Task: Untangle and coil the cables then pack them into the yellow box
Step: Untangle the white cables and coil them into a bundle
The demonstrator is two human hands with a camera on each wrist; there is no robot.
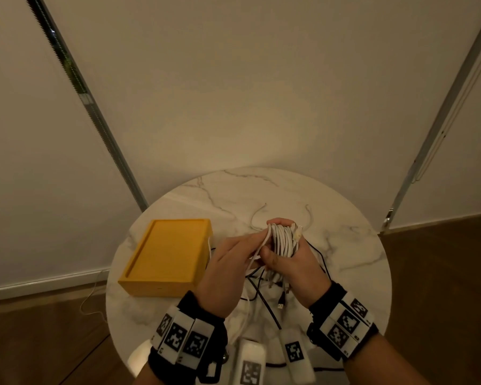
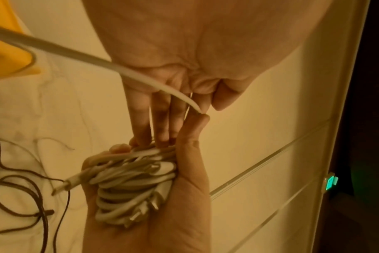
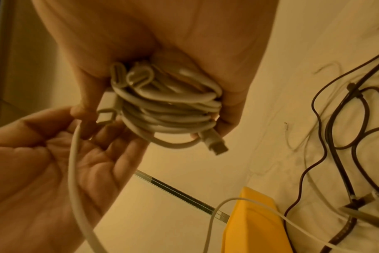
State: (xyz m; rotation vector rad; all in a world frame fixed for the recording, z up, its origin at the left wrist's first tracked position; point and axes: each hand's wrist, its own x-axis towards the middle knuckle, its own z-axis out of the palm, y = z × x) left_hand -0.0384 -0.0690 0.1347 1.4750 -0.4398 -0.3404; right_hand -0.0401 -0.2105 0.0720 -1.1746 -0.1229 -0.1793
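White cable coil (image 1: 283,240) — tight, bunched loops.

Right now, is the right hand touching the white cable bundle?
Touching. In the right wrist view, the right hand has its fingers curled round the white cable bundle.

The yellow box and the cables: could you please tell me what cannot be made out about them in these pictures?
- Yellow box: its lid is on, so the inside is hidden in every view.
- White cable coil: the number of cables is unclear; the right hand covers part of it.
- Black cables: the head view shows them partly under the left hand; both wrist views crop them at an edge.
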